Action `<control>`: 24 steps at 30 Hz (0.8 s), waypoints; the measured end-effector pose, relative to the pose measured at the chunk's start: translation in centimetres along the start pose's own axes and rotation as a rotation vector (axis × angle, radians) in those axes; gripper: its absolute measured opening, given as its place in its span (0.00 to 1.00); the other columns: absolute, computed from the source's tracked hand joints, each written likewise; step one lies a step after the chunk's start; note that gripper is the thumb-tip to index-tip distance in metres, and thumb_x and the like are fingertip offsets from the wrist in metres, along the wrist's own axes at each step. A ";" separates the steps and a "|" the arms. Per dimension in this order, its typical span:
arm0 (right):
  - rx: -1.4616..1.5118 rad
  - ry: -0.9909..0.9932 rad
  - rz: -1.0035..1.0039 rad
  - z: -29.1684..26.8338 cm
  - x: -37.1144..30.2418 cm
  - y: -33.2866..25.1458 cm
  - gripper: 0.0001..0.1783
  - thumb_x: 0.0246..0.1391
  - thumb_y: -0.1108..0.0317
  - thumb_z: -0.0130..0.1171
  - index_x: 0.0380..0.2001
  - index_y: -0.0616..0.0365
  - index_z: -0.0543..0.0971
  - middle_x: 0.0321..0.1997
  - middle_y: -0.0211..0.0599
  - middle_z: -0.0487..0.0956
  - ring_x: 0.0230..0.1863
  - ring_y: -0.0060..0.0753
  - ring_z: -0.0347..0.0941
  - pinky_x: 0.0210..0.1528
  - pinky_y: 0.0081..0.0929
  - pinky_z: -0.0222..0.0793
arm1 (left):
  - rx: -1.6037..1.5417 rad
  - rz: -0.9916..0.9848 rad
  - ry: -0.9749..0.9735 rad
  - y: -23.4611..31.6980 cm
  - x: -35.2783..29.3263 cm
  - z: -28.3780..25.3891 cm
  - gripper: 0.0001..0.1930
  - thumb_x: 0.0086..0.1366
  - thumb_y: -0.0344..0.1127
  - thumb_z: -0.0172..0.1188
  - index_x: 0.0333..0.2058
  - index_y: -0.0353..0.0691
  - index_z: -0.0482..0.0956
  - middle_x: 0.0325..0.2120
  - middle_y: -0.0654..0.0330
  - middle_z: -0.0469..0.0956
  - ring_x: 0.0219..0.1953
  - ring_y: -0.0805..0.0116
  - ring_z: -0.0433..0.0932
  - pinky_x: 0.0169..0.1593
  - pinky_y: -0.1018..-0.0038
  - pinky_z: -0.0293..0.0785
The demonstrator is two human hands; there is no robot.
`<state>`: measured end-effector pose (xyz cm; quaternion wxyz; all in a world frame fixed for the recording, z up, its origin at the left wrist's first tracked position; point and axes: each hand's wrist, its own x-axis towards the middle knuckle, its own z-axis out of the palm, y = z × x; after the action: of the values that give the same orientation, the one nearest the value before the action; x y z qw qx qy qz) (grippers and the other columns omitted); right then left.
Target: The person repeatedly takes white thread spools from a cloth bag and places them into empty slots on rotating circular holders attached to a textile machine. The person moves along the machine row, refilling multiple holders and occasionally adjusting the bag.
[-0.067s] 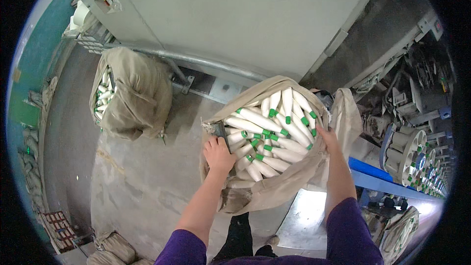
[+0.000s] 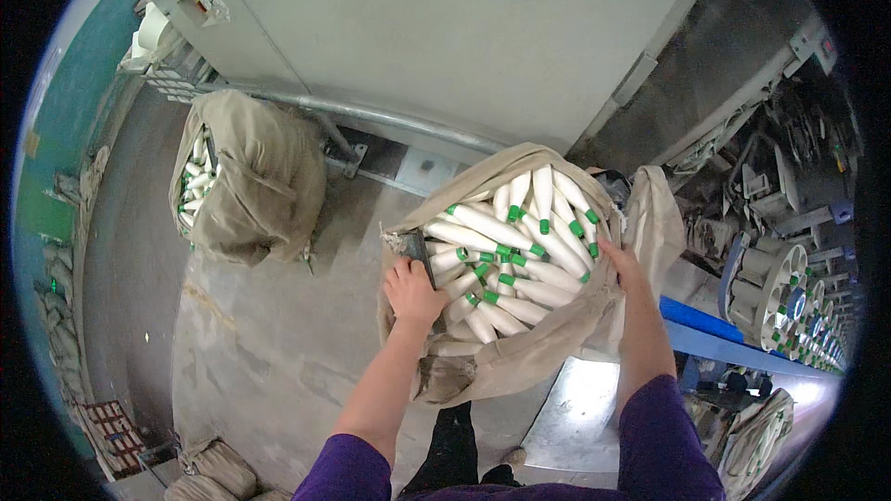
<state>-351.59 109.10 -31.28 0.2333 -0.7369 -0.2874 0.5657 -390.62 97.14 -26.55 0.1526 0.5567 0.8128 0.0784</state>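
Note:
In front of me stands a beige cloth-lined bin (image 2: pixel 520 366) heaped with white yarn bobbins (image 2: pixel 536 289) that have green ends. The bobbins lie at many angles, several with their green tips toward the middle. My left hand (image 2: pixel 413 292) is closed over the dark rim piece (image 2: pixel 415 246) on the bin's left side. On the opposite side my right hand (image 2: pixel 627 267) grips the cloth edge, its fingertips just beside the nearest bobbins. Part of its grip is hidden by the fabric.
A second cloth-covered bin (image 2: pixel 255 176) with similar bobbins stands at the left. Behind runs a metal rail (image 2: pixel 399 118) below a large grey machine cabinet (image 2: pixel 445 28). A blue-railed machine with spools (image 2: pixel 784 301) lines the right. Cloth sacks (image 2: pixel 218 468) sit at lower left.

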 end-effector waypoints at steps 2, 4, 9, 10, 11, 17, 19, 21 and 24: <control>0.208 -0.130 0.075 -1.0 -0.8 -0.4 0.49 0.38 0.46 0.66 0.58 0.64 0.60 0.58 0.48 0.64 0.58 0.43 0.60 0.59 0.36 0.56 | -0.096 -0.101 0.002 -0.5 0.1 -0.7 0.26 0.39 0.41 0.63 0.39 0.36 0.72 0.45 0.49 0.66 0.49 0.47 0.63 0.51 0.56 0.62; 0.278 -0.090 0.032 -1.8 -2.1 -1.4 0.46 0.39 0.46 0.65 0.56 0.63 0.62 0.56 0.45 0.66 0.55 0.41 0.63 0.56 0.36 0.58 | -0.135 -0.139 -0.050 -1.7 0.2 -2.4 0.23 0.40 0.42 0.62 0.35 0.34 0.75 0.44 0.45 0.67 0.47 0.45 0.64 0.50 0.57 0.64; -0.274 0.036 -0.497 -2.1 -8.6 -3.9 0.27 0.45 0.53 0.60 0.42 0.64 0.73 0.38 0.38 0.78 0.39 0.38 0.73 0.43 0.31 0.68 | -0.025 -0.155 -0.416 -4.4 -1.3 -10.0 0.28 0.47 0.53 0.58 0.35 0.30 0.76 0.32 0.41 0.76 0.38 0.46 0.76 0.44 0.60 0.71; -0.515 0.184 -0.593 -1.9 -10.4 -3.7 0.25 0.41 0.56 0.61 0.38 0.65 0.73 0.28 0.51 0.77 0.32 0.45 0.75 0.38 0.34 0.69 | 0.129 -0.106 -0.480 -4.1 -2.7 -11.3 0.27 0.49 0.53 0.56 0.35 0.30 0.75 0.33 0.41 0.76 0.38 0.45 0.75 0.44 0.59 0.71; -0.630 0.187 -0.604 -2.3 -12.1 -2.9 0.23 0.40 0.57 0.61 0.36 0.64 0.73 0.28 0.54 0.76 0.32 0.48 0.74 0.37 0.37 0.69 | 0.200 0.088 -0.461 -3.4 -4.9 -12.2 0.23 0.51 0.49 0.54 0.34 0.32 0.76 0.31 0.43 0.76 0.38 0.45 0.75 0.43 0.58 0.71; -0.662 0.273 -0.632 -6.0 -25.2 6.6 0.20 0.39 0.58 0.61 0.33 0.62 0.73 0.28 0.54 0.76 0.32 0.54 0.73 0.35 0.41 0.69 | 0.282 0.296 -0.723 -2.9 -17.0 -15.4 0.22 0.51 0.52 0.52 0.33 0.37 0.76 0.28 0.44 0.77 0.34 0.45 0.76 0.39 0.56 0.71; -0.615 0.349 -0.580 -7.8 -30.1 10.5 0.20 0.40 0.57 0.61 0.33 0.60 0.73 0.29 0.53 0.76 0.33 0.53 0.73 0.35 0.40 0.70 | 0.264 0.342 -0.773 -3.9 -20.9 -15.3 0.22 0.51 0.51 0.55 0.34 0.37 0.75 0.27 0.45 0.77 0.32 0.45 0.76 0.37 0.57 0.71; -0.619 0.221 -0.315 -9.0 -35.1 14.5 0.19 0.42 0.55 0.59 0.33 0.58 0.73 0.30 0.50 0.76 0.35 0.53 0.73 0.38 0.41 0.69 | 0.291 0.294 -0.857 -3.9 -23.3 -15.5 0.23 0.53 0.51 0.54 0.40 0.37 0.73 0.31 0.44 0.76 0.36 0.45 0.75 0.39 0.58 0.70; -0.470 0.242 -0.270 -9.0 -42.2 21.1 0.19 0.43 0.54 0.57 0.35 0.56 0.73 0.31 0.48 0.76 0.36 0.54 0.73 0.39 0.44 0.68 | 0.003 0.388 -0.753 -4.2 -28.2 -18.1 0.28 0.58 0.54 0.51 0.42 0.30 0.71 0.35 0.39 0.74 0.40 0.45 0.73 0.41 0.59 0.67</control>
<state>-347.70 64.59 -13.58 0.1618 -0.7878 -0.4761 0.3556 -391.00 70.15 -6.27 0.4203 0.6894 0.5807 -0.1044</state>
